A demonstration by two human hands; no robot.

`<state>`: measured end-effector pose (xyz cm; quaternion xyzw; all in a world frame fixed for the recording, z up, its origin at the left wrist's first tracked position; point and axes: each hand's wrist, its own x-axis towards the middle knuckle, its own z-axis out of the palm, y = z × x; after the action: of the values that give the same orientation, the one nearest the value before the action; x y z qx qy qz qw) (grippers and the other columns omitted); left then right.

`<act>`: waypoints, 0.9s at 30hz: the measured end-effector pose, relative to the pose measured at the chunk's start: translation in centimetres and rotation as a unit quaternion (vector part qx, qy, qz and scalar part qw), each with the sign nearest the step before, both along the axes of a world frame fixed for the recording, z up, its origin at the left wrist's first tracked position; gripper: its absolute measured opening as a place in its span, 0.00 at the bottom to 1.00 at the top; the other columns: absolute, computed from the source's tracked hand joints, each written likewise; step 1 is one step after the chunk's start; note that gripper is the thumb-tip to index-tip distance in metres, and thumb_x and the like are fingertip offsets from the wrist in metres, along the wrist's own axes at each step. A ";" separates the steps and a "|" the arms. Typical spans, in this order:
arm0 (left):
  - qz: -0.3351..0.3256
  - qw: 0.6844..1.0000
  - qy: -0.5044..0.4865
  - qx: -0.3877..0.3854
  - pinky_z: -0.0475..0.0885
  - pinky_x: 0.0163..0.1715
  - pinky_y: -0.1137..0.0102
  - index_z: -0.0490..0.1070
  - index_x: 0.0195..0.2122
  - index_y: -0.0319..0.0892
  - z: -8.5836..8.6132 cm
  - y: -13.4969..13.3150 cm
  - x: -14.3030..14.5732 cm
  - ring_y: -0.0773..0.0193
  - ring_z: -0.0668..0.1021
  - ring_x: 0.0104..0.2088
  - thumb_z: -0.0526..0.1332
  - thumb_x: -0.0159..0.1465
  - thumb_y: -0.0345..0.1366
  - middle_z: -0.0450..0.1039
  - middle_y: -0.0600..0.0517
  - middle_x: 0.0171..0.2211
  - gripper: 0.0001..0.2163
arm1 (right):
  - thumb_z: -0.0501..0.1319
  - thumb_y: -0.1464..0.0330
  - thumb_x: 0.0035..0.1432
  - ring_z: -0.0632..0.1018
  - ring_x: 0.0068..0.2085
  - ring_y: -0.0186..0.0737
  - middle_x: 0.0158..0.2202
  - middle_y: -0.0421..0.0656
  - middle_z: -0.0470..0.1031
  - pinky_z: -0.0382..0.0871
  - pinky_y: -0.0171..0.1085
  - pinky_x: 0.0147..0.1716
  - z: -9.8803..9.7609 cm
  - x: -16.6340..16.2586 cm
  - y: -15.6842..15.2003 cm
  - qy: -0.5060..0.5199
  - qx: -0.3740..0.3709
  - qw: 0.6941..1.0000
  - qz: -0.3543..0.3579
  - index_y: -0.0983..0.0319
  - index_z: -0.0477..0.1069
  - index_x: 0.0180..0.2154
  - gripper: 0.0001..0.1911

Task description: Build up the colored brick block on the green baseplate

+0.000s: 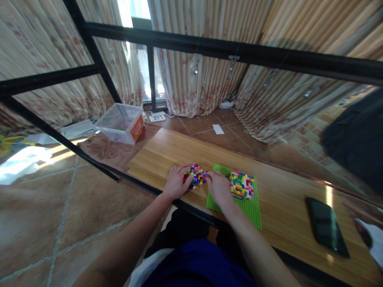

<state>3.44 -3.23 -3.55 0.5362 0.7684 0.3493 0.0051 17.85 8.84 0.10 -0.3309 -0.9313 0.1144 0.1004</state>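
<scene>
A heap of small colourful toy building bricks (196, 177) lies on the wooden table between my two hands. My left hand (177, 182) rests against the heap's left side, thumb and fingers apart around its edge. At the right side of the heap, the fingers of my right hand (220, 188) are bent together; whatever is between their tips is too small to make out. My right wrist passes over a green studded baseplate (253, 213). On that plate's upper right part stands a multicoloured block of joined bricks (243, 185), partly hidden on its left by my hand.
A dark phone (326, 227) lies on the right of the wooden table (284, 199). Black metal bars (209, 42) cross beyond it and along its near edge. On the floor stand a clear plastic bin (119, 123) and a white paper (218, 129). Curtains hang behind.
</scene>
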 end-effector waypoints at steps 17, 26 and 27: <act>-0.003 1.000 0.009 0.013 0.65 0.55 0.58 0.70 0.51 0.42 -0.3 0.1 -0.1 0.55 0.73 0.53 0.57 0.66 0.41 0.73 0.46 0.53 0.15 | 0.52 0.76 0.59 0.76 0.43 0.42 0.40 0.49 0.77 0.65 0.36 0.45 -1.4 -0.8 0.7 0.057 -0.041 0.997 -0.028 0.64 0.75 0.44 0.16; 0.000 1.000 0.014 0.007 0.65 0.56 0.57 0.70 0.51 0.42 -0.4 0.1 -0.2 0.55 0.73 0.53 0.57 0.66 0.42 0.72 0.46 0.53 0.15 | 0.56 0.67 0.58 0.77 0.38 0.42 0.36 0.46 0.78 0.69 0.40 0.42 0.5 2.4 0.4 0.266 -0.122 0.955 -0.051 0.62 0.75 0.37 0.10; 0.000 1.000 0.016 0.008 0.64 0.56 0.57 0.70 0.51 0.42 -0.4 0.1 -0.2 0.55 0.73 0.53 0.57 0.66 0.42 0.73 0.46 0.53 0.15 | 0.57 0.66 0.58 0.77 0.38 0.42 0.35 0.45 0.78 0.70 0.40 0.41 0.6 3.1 0.7 0.282 -0.128 0.949 -0.057 0.62 0.75 0.36 0.10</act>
<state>3.27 -3.14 -3.94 0.5420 0.7653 0.3471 -0.0115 20.93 9.51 0.74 -0.3475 -0.8221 0.3155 0.3221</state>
